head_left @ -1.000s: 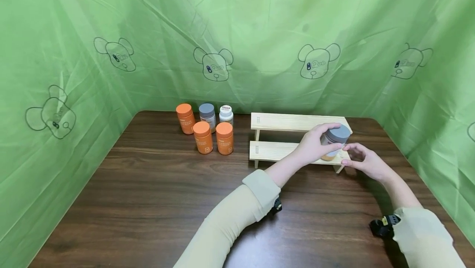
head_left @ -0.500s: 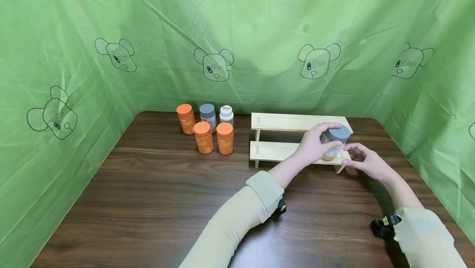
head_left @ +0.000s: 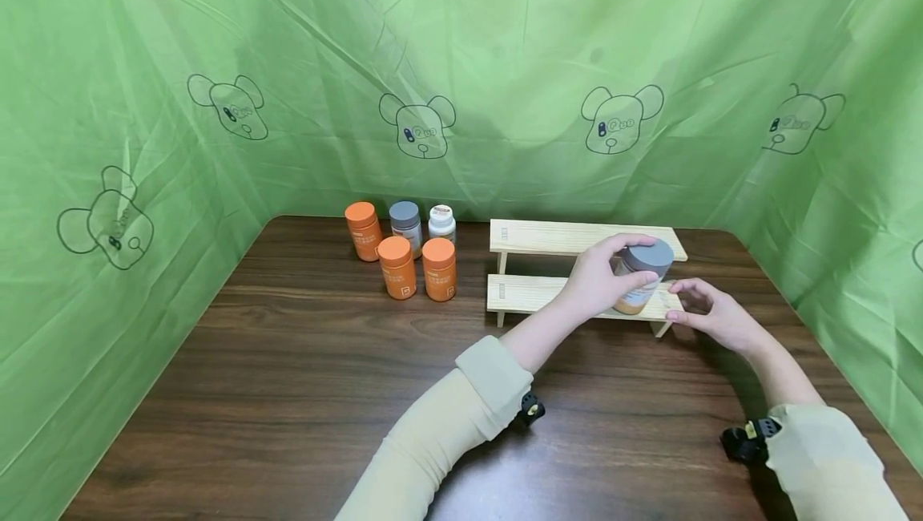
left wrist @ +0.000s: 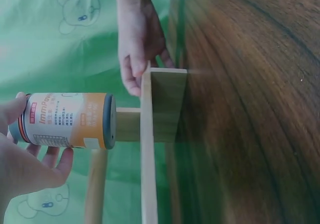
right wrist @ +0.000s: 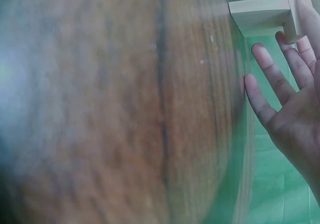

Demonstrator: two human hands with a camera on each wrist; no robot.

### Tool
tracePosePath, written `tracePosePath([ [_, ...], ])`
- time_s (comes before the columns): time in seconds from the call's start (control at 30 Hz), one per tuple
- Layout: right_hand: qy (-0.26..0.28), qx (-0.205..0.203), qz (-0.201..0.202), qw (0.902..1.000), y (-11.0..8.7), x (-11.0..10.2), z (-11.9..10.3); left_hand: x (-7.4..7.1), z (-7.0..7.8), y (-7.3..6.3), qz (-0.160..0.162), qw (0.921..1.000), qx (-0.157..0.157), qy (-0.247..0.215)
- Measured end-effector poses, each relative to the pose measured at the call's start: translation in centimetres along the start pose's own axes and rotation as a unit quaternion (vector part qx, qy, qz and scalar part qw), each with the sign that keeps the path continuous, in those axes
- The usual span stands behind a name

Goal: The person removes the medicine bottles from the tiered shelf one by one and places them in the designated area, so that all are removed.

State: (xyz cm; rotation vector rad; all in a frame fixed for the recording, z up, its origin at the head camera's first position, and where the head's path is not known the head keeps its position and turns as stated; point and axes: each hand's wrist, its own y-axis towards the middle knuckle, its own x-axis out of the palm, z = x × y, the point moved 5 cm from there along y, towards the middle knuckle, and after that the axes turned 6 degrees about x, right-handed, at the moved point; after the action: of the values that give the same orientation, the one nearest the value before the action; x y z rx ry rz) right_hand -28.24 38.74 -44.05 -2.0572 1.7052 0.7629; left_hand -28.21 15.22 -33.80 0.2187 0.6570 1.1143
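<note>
My left hand (head_left: pixel 593 279) grips a supplement bottle with a grey lid (head_left: pixel 650 256), thumb on one side and fingers on the other. In the left wrist view the bottle (left wrist: pixel 65 120) shows a white and orange label, and a gap separates its base from the lower board. The two-step wooden shelf (head_left: pixel 530 294) stands on the table under it. My right hand (head_left: pixel 724 321) pinches the right end of the lower board between thumb and fingers. In the right wrist view, that hand (right wrist: pixel 300 109) has its lower fingers spread beside the board's leg (right wrist: pixel 260 14).
Left of the shelf stand several bottles: orange ones (head_left: pixel 397 271), a grey-lidded one (head_left: pixel 406 224) and a small white one (head_left: pixel 442 224). The shelf's upper board (head_left: pixel 562 237) runs behind the lower one. A green curtain (head_left: pixel 519 104) encloses the dark wooden table (head_left: pixel 303 393).
My left hand has shifted slightly left and up with the grey-lidded bottle, which has come off the lower board. The right hand keeps its place at the board's end.
</note>
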Motion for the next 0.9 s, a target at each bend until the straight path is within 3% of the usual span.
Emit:
tracePosePath([
  [0.6,0.008,-0.007,0.001,0.9999,0.3,0.0,0.2,-6.5,2.1,-2.4,0.006,0.9997,-0.022,-0.013],
  [0.9,-0.003,-0.003,0.006,1.0000,0.2,0.0,0.4,-10.7,2.8,-4.0,0.028,0.9992,-0.011,-0.026],
])
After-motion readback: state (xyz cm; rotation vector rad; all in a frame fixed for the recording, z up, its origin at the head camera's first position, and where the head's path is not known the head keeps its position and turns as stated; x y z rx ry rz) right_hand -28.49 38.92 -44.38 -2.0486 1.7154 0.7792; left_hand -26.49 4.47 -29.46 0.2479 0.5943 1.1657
